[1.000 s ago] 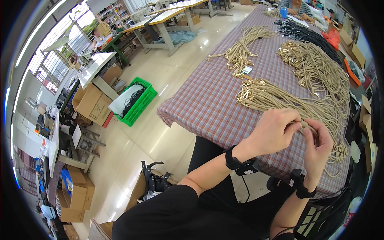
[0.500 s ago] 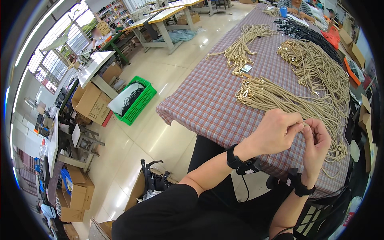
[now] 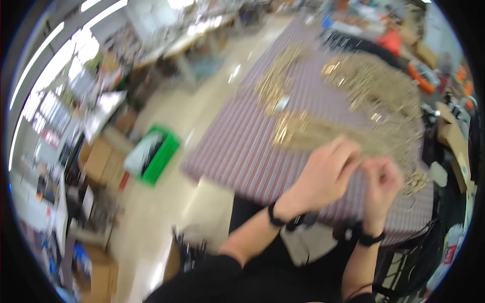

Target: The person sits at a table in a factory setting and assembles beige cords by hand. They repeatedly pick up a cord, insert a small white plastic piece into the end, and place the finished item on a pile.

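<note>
Both hands are raised above the near part of the table with their fingertips close together, and the picture is smeared by motion. My left hand (image 3: 326, 169) has its fingers bent in a pinch. Beside it, my right hand (image 3: 381, 182) has its fingers curled in toward the left fingertips. Whatever lies between them is too small and blurred to name. Just beyond the hands lies a bundle of tan cords (image 3: 323, 134) with shiny metal ends. A larger heap of tan cords (image 3: 389, 83) spreads farther right, and a smaller tan bundle (image 3: 275, 76) lies farther left.
A checked cloth (image 3: 227, 146) covers the table. Dark cords (image 3: 351, 43) lie toward the far end, near another person (image 3: 343, 10). On the floor to the left stands a green crate (image 3: 164, 161), with cardboard boxes (image 3: 103, 159) beyond. An open carton (image 3: 452, 131) is at the right edge.
The view has shifted and blurred, so table and cords sit further left in it. My hands remain close together, with a slightly wider gap between them. No cord bundle has visibly moved on the table.
</note>
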A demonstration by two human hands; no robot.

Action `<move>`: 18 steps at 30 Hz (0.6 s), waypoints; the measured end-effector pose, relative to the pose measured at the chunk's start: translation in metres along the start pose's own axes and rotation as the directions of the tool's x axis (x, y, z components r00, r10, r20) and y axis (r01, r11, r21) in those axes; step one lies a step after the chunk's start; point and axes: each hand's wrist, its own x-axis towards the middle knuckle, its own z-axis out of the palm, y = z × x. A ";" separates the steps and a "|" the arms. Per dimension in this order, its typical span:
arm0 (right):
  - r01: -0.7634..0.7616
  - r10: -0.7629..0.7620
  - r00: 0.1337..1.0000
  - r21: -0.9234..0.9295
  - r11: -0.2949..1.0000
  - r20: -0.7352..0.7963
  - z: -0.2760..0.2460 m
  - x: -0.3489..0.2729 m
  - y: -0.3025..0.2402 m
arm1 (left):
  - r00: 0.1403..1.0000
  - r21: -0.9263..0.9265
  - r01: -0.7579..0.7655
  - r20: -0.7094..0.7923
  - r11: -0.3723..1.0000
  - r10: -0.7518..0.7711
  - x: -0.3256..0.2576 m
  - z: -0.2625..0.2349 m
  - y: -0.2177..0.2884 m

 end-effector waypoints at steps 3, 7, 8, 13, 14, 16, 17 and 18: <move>-0.055 0.052 0.998 0.118 0.991 0.027 0.007 0.035 -0.015 | 0.991 0.121 -0.124 -0.024 0.985 0.128 0.012 -0.011 0.005; -0.318 0.281 0.942 0.217 0.923 0.184 -0.012 0.024 -0.025 | 0.988 0.206 -0.134 -0.043 0.969 0.146 0.011 -0.014 0.012; -0.309 0.262 0.940 0.215 0.926 0.219 -0.016 0.024 -0.024 | 0.980 0.220 -0.178 -0.048 0.959 0.193 0.013 -0.013 0.011; -0.348 0.277 0.913 0.213 0.913 0.301 -0.012 0.025 -0.011 | 0.981 0.202 -0.167 -0.062 0.965 0.183 0.004 -0.011 -0.003; -0.349 0.272 0.916 0.251 0.903 0.294 -0.013 0.026 -0.010 | 0.980 0.179 -0.178 -0.056 0.967 0.191 0.007 -0.007 -0.001; -0.345 0.258 0.919 0.291 0.892 0.298 -0.013 0.026 -0.007 | 0.979 0.152 -0.194 -0.027 0.969 0.200 0.006 -0.005 0.000; -0.341 0.249 0.918 0.295 0.893 0.307 -0.014 0.025 -0.005 | 0.980 0.145 -0.198 -0.003 0.969 0.200 0.005 -0.006 0.000; -0.335 0.240 0.918 0.297 0.894 0.315 -0.013 0.025 -0.003 | 0.980 0.136 -0.201 0.022 0.970 0.200 0.003 -0.007 -0.001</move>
